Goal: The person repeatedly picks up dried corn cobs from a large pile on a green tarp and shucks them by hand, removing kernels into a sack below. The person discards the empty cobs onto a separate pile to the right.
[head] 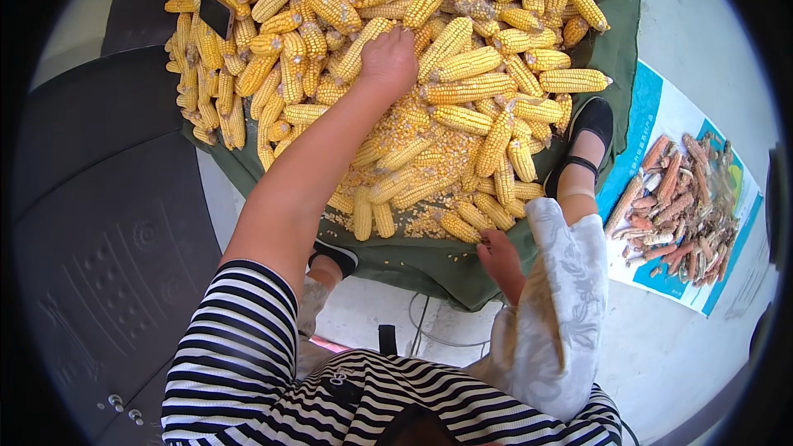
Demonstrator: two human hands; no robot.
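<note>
My left hand (389, 61) reaches onto a heap of husked yellow corn cobs (466, 65). Its fingers curl down among the ears, touching them, and the fingertips are hidden, so a grip cannot be made out. Below that wrist, loose corn kernels (412, 130) lie scattered between the cobs. My right hand (500, 260) is low beside my right knee, at the near edge of the heap. Its curled fingers are close to the end of one ear (460, 227); whether they hold anything cannot be seen.
A green cloth (427, 266) lies under the heap, with my black shoes (588, 130) at its edges. A phone (217, 14) rests on the cobs at the left. Bare cobs (678, 210) are piled on a printed sheet (632, 260) at right. Dark furniture (111, 198) stands left.
</note>
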